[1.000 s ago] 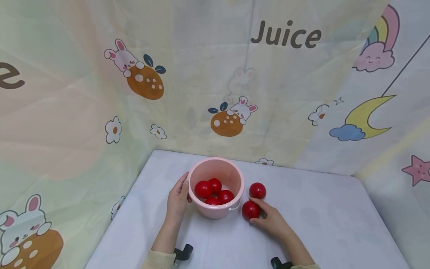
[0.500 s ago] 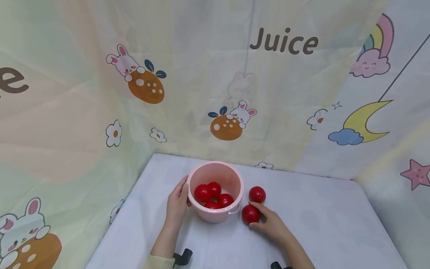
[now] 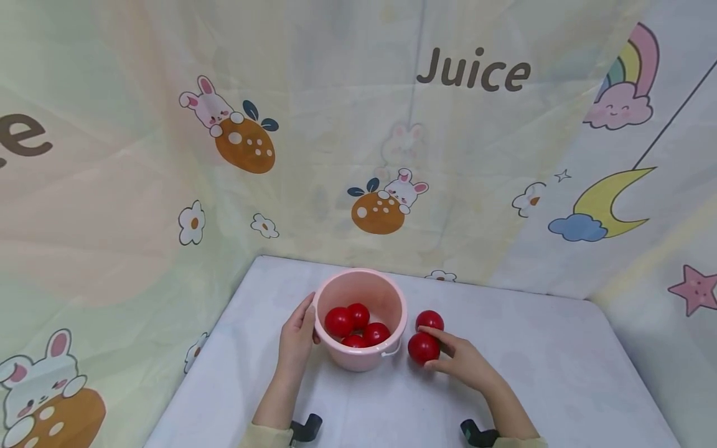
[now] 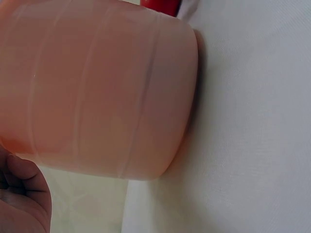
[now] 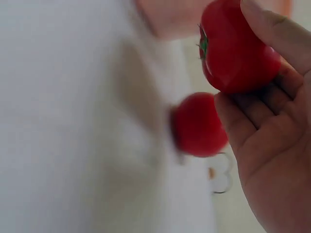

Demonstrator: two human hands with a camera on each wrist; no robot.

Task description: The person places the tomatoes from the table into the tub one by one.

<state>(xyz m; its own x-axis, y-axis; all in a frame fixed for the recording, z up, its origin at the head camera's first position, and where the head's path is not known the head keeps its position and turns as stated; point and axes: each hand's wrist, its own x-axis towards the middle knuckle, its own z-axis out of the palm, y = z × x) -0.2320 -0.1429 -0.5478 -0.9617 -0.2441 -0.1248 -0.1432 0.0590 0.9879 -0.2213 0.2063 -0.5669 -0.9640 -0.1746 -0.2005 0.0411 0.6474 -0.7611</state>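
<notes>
A pink bucket stands upright on the table with several red tomatoes inside. My left hand holds its left side near the rim; in the left wrist view, curled fingers touch the bucket's wall. To the bucket's right, my right hand pinches a tomato between thumb and fingers. The right wrist view shows this tomato raised off the table, its green stem end facing down. Another tomato rests on the table just behind, partly covered by the held one in the head view.
A white cloth covers the table. Behind and on both sides hangs a printed curtain with rabbits, flowers and a moon. The bucket's white handle hangs at its front right. A dark wrist camera sits on each wrist.
My right hand has lifted its tomato from the table and shifted slightly right and away from me. The left hand and bucket hold their place; the head view tipped upward slightly.
</notes>
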